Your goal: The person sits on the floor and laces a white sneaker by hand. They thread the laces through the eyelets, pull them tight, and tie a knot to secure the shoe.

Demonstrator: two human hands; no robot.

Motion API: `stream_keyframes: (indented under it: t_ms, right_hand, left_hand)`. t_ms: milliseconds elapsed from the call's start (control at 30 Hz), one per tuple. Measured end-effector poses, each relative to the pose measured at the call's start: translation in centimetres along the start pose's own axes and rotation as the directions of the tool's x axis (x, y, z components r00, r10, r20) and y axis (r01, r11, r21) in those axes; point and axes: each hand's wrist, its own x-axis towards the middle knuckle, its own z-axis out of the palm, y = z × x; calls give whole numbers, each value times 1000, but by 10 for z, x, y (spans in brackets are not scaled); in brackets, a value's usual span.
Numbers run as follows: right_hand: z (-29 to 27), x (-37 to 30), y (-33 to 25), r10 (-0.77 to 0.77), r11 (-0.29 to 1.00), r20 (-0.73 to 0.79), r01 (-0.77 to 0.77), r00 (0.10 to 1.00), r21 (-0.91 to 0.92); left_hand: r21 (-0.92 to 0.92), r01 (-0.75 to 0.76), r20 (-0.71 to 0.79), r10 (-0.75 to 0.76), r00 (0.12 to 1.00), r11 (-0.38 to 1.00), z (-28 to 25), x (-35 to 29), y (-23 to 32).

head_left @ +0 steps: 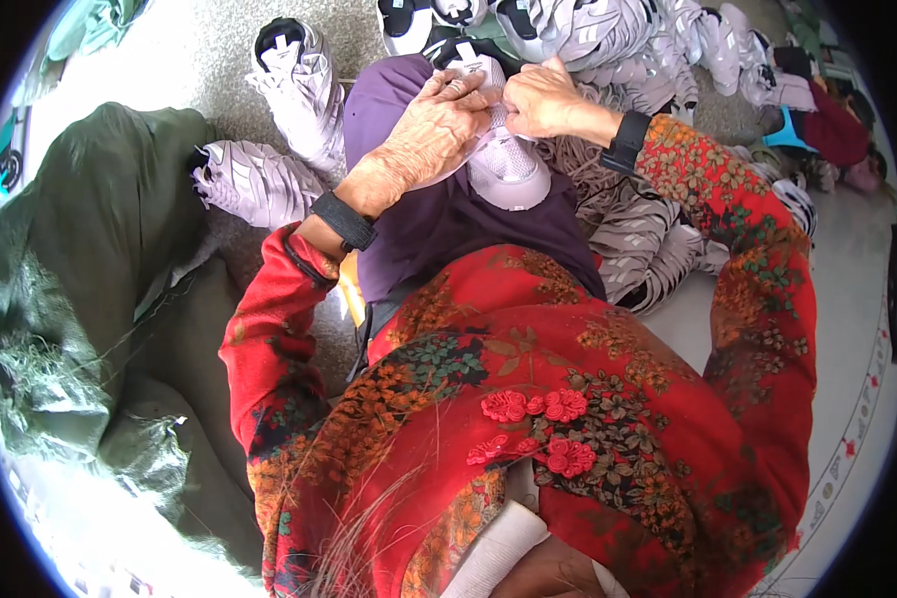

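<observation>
A pale lilac sneaker (508,175) rests on my purple-trousered lap, its toe pointing toward me. My left hand (437,128) is closed on it from the left side, with the fingers across the tongue and lacing area. At the sneaker's right side, my right hand (545,101) is curled with thumb and fingertips together over the lacing. What those fingertips pinch is too small to make out. Part of the sneaker's middle is hidden under both hands.
Bundles of lilac sneaker uppers (608,35) lie at the back, with more bundles (648,249) by my right knee. Two lilac sneakers (294,90) (254,184) stand on the left. Loose brownish laces (580,184) hang beside my leg. A large green sack (90,269) fills the left.
</observation>
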Motion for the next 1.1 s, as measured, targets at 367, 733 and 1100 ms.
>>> stream_keyframes:
  t_ms: [367,733,1100]
  right_hand:
    - [7,-6,-5,50,644,-299,198,953,739]
    - [14,2,-15,-291,749,-481,509,827,423]
    - [-5,-6,-16,-437,835,-144,460,888,303]
  left_hand:
    - [-115,-38,-111,25,994,993,5,-6,-3]
    - [88,-99,-144,111,983,991,5,-24,2]
    - [182,-128,-114,150,982,975,-4,-23,12]
